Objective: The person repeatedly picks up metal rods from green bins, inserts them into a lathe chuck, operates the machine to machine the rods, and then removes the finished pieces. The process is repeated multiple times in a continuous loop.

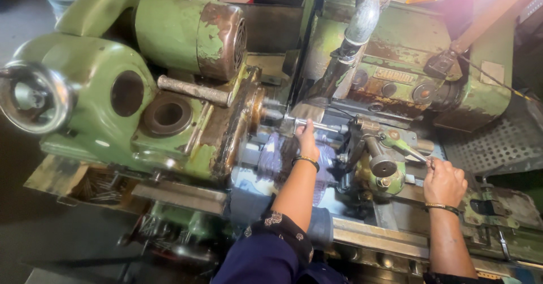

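1. Left hand [307,142] fingers closed around a thin metal rod [319,126], steadying it just right of the green machine [90,100].
2. Right hand [444,181] fingers closed on the lever handle [408,150], further right, for leverage.

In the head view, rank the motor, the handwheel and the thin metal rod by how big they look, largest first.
1. The motor, a green drum with a rusty end cap.
2. The handwheel at far left, clearly smaller.
3. The thin metal rod at the left hand, smallest by far.
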